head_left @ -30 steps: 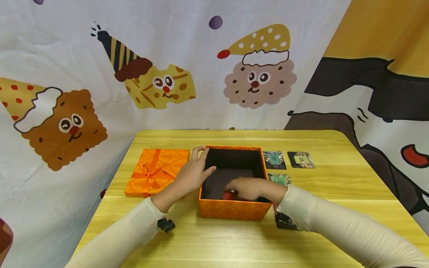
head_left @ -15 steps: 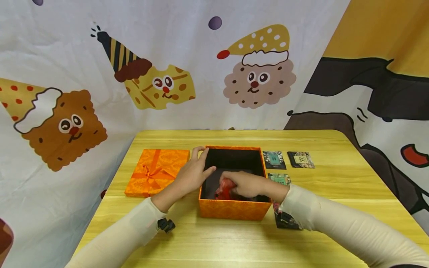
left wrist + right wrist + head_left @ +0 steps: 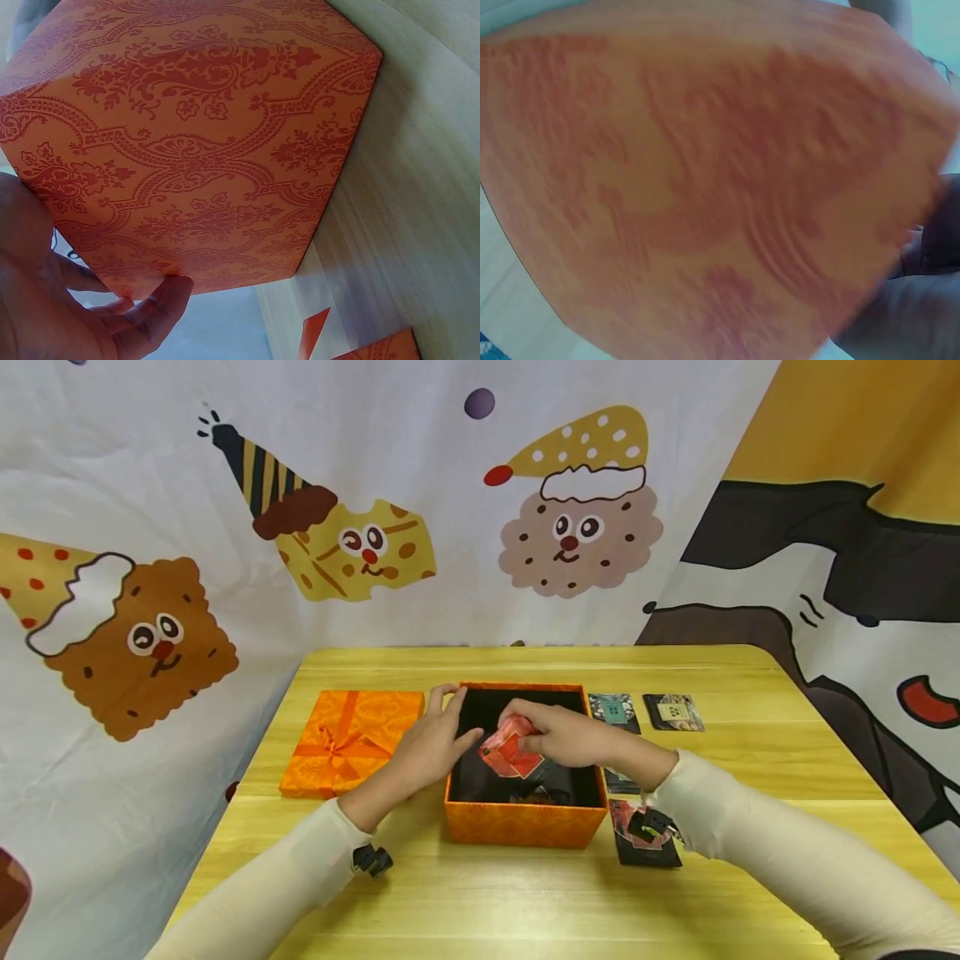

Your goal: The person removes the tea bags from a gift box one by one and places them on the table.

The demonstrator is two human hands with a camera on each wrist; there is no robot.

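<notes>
An orange patterned box [image 3: 525,825] with a dark inside stands without its lid on the table. My left hand [image 3: 427,743] grips its left rim, thumb on the inner side. In the left wrist view, the fingers of the left hand [image 3: 142,322] press against the box's outer wall [image 3: 187,142]. Over the box opening, my right hand [image 3: 566,731] pinches a red, flat square packet [image 3: 513,750], tilted. A dark packet [image 3: 536,795] shows near the front of the box floor. The right wrist view is blurred and mostly filled by the box wall [image 3: 705,187].
The orange lid [image 3: 352,743] with its ribbon bow lies left of the box. Right of the box lie several flat packets: a green-labelled one [image 3: 613,712], a yellow-labelled one [image 3: 673,713], a partly hidden one [image 3: 622,783] and a red-and-black one [image 3: 647,833] under the right wrist.
My right hand has lifted the red packet from the box floor up toward the rim and slightly away from me. The dark packet inside has come into view. My left hand stays at the rim.
</notes>
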